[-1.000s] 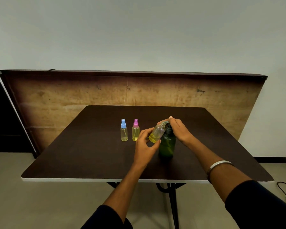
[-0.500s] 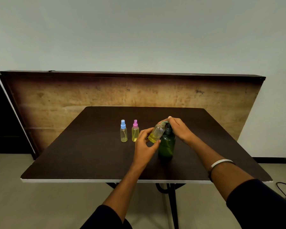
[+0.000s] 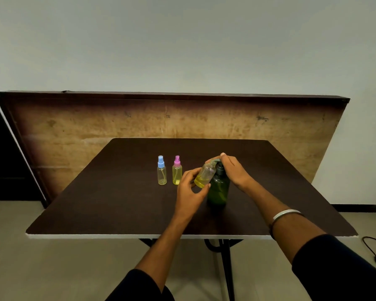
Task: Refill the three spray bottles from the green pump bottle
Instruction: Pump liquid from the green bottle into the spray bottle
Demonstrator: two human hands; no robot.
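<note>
At frame centre the left hand (image 3: pixel 190 187) gripped the tilted open bottle (image 3: pixel 205 175) under the spout while the right hand (image 3: pixel 233 170) pressed the green bottle's (image 3: pixel 218 189) pump; steady, aligned strokes would likely avoid spills.

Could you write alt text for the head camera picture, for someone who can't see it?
The left hand tilts an uncapped spray bottle to the green pump bottle; the right hand presses the pump. Blue-capped and pink-capped bottles stand upright left of them.
</note>
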